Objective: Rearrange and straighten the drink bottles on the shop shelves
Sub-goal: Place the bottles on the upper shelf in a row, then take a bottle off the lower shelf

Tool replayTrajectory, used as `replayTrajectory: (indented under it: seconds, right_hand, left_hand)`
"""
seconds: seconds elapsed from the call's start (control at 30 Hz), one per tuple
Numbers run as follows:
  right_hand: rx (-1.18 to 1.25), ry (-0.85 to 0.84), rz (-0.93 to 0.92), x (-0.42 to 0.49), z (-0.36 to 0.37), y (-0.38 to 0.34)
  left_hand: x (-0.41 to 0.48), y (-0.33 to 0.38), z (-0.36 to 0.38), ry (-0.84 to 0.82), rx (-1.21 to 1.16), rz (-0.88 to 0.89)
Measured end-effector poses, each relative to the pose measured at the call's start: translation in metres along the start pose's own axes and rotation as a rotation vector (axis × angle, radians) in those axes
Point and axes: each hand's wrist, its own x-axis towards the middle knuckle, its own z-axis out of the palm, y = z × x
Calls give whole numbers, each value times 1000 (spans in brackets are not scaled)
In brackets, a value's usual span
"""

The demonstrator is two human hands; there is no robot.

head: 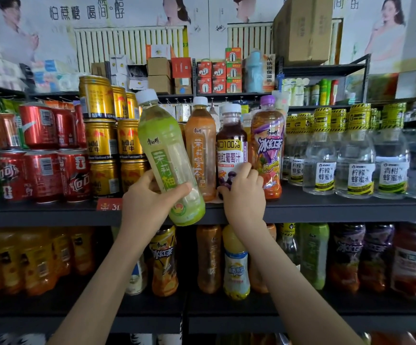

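Observation:
My left hand [149,197] grips a green-labelled tea bottle [167,155] with a white cap, lifted off the dark shelf [326,207] and tilted with its top to the left. My right hand [244,185] holds the lower part of a dark grape-juice bottle [231,145] that stands upright on the shelf. An orange-labelled tea bottle [200,145] stands between the two. On the grape juice's right, touching my fingers, is a purple-capped iced tea bottle [267,145].
Stacked gold cans [107,145] and red cola cans [40,155] fill the shelf to the left. Clear lemon-honey water bottles [356,160] with yellow caps line the right. The lower shelf [226,310] holds several juice and tea bottles. Boxes sit on the top shelf.

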Motion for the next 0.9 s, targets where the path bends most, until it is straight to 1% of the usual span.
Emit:
replayTrajectory:
  seconds: [0.1,0.27,0.33,0.4,0.47,0.5,0.53,0.6,0.73,0.8,0.9]
  right_hand:
    - [-70,14,-16,3,5,-3]
    - [-86,9,-42,0,-2,-1]
    - [54,47,-94,-8,-15,1]
    - [344,68,-130,-23,-35,5]
    - [639,-7,-122,-48,-61,13]
    - [722,-69,-120,-62,-73,19]
    - [749,-135,-121,-75,-83,24]
    - [699,-241,-83,-95,-94,40]
    - [571,-354,98,-107,-98,78]
    - [535,-390,175,-109,-100,99]
    - [482,-416,226,-110,-103,138]
  left_hand:
    - [-2,0,0,-43,7,14]
    - [-7,-3,3,-147,-14,13]
    - [-12,-6,6,-202,-15,7]
    - [-21,-10,13,-250,-6,11]
    - [-33,-13,23,-293,11,14]
    - [-40,-15,28,-321,24,18]
    - [-48,-16,34,-351,31,22]
    - [-63,-17,46,-407,75,43]
    - [-90,-14,81,-459,286,138]
    - [-103,-11,101,-485,343,134]
    - [-124,-8,132,-523,416,115]
